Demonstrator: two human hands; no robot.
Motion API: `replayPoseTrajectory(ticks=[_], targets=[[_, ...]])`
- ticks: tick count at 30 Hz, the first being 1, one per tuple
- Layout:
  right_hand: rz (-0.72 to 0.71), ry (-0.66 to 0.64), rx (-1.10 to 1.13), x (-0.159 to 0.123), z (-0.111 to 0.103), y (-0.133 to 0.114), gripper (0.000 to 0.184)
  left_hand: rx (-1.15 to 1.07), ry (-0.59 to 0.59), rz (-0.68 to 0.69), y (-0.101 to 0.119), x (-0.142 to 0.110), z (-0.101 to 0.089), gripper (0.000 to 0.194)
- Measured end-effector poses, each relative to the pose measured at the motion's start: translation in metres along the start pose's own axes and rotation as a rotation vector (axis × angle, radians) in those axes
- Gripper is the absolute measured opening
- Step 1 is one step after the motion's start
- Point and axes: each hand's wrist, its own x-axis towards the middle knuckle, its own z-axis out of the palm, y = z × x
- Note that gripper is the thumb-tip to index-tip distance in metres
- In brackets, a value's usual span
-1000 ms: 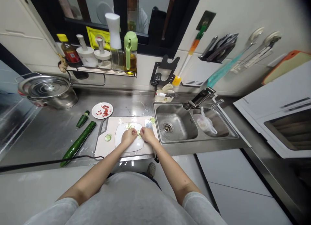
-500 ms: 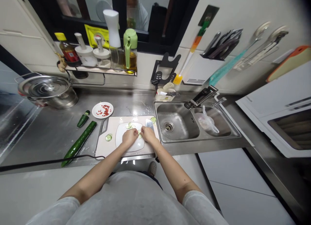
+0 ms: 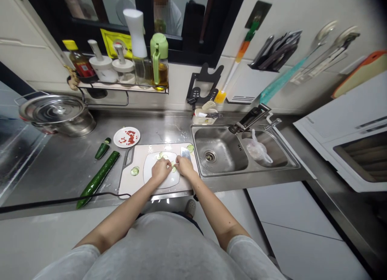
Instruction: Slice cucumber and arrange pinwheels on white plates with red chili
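Observation:
Over a white square plate [image 3: 165,183] my left hand [image 3: 161,169] and my right hand [image 3: 184,166] are close together, fingers pinched around a cucumber slice [image 3: 173,167]. More thin cucumber slices [image 3: 162,155] lie along the plate's far edge. Beneath the plate is a pale cutting board [image 3: 130,183], with a small stack of slices [image 3: 134,171] on its left. A knife blade [image 3: 185,152] shows beyond my right hand; the handle is hidden. Further slices [image 3: 190,148] sit at the board's far right corner.
Left of the board lie a long cucumber [image 3: 98,180] and a cut piece [image 3: 102,148]. A small plate [image 3: 127,137] holds red bits. A lidded steel pot [image 3: 57,112] stands at the back left. The double sink [image 3: 220,151] adjoins the board; a black cord [image 3: 60,200] crosses the counter's front.
The view has shifted slightly. My hands stay over the plate with the cucumber slice between them, their fingers barely moved.

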Motion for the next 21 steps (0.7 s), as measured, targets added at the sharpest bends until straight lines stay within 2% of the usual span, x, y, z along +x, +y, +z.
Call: replayPoseTrajectory(ticks=[7, 14, 21], targets=[[0.024, -0.003, 0.068, -0.002, -0.003, 0.007, 0.016, 0.005, -0.02, -0.007, 0.0, 0.001, -0.001, 0.014], [0.044, 0.05, 0.087, -0.006, -0.008, 0.016, 0.013, -0.004, -0.011, 0.001, -0.002, 0.0, -0.001, 0.016], [0.084, 0.09, 0.131, -0.012, -0.007, 0.019, 0.018, -0.012, 0.009, -0.006, 0.005, -0.001, -0.004, 0.022]])
